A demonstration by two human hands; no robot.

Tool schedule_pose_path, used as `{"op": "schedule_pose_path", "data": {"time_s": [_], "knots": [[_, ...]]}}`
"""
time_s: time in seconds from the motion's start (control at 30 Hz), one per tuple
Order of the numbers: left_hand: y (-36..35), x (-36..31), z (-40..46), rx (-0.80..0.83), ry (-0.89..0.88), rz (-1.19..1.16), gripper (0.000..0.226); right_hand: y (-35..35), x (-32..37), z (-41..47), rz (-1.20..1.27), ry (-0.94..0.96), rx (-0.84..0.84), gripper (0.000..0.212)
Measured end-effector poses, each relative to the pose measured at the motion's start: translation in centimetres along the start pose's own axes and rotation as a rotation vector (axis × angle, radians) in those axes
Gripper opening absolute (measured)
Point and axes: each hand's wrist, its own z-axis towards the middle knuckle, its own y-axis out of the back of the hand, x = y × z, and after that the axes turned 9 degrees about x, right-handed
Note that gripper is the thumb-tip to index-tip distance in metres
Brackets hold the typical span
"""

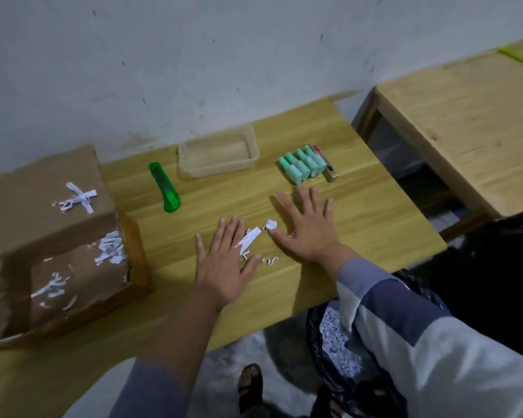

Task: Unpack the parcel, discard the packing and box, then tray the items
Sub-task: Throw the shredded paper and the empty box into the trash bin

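Observation:
Both hands lie flat on the wooden table [360, 224], fingers spread. My left hand [224, 263] and my right hand [308, 227] flank a few white paper shreds [251, 236]; neither holds anything. An open cardboard box [58, 251] stands at the left with shreds stuck inside and on its flap. A clear plastic tray [218, 153] sits empty at the back. To its right lie several mint-green bottles [302, 165] and a slim dark tube [329, 170], just beyond my right fingertips.
A green box cutter [165, 188] lies between the box and the tray. A black bin bag [341, 351] holding white shreds hangs below the table's near edge. A second wooden table [465, 122] stands at the right. A sandalled foot [249, 384] shows on the floor.

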Motion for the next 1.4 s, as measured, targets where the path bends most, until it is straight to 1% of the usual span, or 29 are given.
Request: {"op": "schedule_pose_path", "data": {"time_s": [0.1, 0.17, 0.23, 0.33, 0.4, 0.5, 0.63, 0.73, 0.83, 0.93, 1.0, 1.07, 1.13, 1.2, 1.27, 1.33, 1.4], "knots": [[0.1, 0.3, 1.0, -0.004, -0.015, 0.023, 0.084, -0.7, 0.5, -0.3, 0.036, 0.114, -0.021, 0.064], [0.1, 0.1, 1.6, -0.015, -0.031, 0.022, 0.082, -1.3, 0.0, -1.3, 0.070, 0.137, -0.075, 0.054], [0.3, -0.7, 2.2, -0.011, -0.051, 0.029, 0.081, -1.8, -1.2, -2.4, 0.089, 0.122, -0.124, 0.047], [0.6, -3.2, 2.8, 0.048, -0.127, 0.061, 0.073, -2.3, -3.1, -4.6, 0.109, 0.057, -0.163, 0.046], [0.6, -5.6, 3.1, 0.087, -0.190, 0.084, 0.066, -2.3, -4.2, -6.1, 0.141, -0.001, -0.193, 0.049], [0.7, -9.1, 4.0, 0.098, -0.259, 0.100, 0.064, -1.7, -5.9, -7.6, 0.230, -0.094, -0.231, 0.056], [0.7, -11.9, 4.9, 0.154, -0.356, 0.071, 0.061, -1.2, -6.9, -9.0, 0.357, -0.122, -0.228, 0.063], [0.7, -11.5, 4.7, 0.161, -0.416, 0.017, 0.059, -1.4, -6.8, -9.7, 0.347, -0.121, -0.206, 0.070], [1.1, -9.2, 4.4, 0.136, -0.423, -0.016, 0.065, -1.5, -6.7, -9.9, 0.250, -0.120, -0.159, 0.078], [1.1, -6.8, 3.8, 0.097, -0.386, 0.037, 0.070, -1.4, -5.6, -9.7, 0.175, -0.065, -0.131, 0.089], [0.8, -6.1, 3.6, 0.066, -0.376, 0.108, 0.069, -1.5, -4.7, -9.2, 0.124, -0.041, -0.119, 0.093], [0.5, -6.2, 3.5, 0.033, -0.372, 0.125, 0.065, -1.8, -4.2, -8.7, 0.086, -0.055, -0.110, 0.087], [0.4, -6.3, 3.6, 0.016, -0.372, 0.119, 0.063, -1.9, -4.0, -8.3, 0.063, -0.086, -0.159, 0.069], [0.4, -6.3, 3.7, 0.008, -0.362, 0.137, 0.064, -1.9, -3.9, -7.9, -0.033, -0.091, -0.256, 0.046], [0.4, -6.2, 3.9, -0.004, -0.347, 0.173, 0.065, -2.0, -4.0, -7.4, -0.099, -0.031, -0.330, 0.032], [0.4, -6.2, 4.1, -0.009, -0.337, 0.197, 0.066, -2.3, -3.9, -7.4, -0.072, 0.048, -0.399, 0.023], [0.1, -6.3, 4.0, -0.001, -0.333, 0.201, 0.066, -2.6, -3.8, -7.9, -0.027, 0.037, -0.457, 0.025]]}}
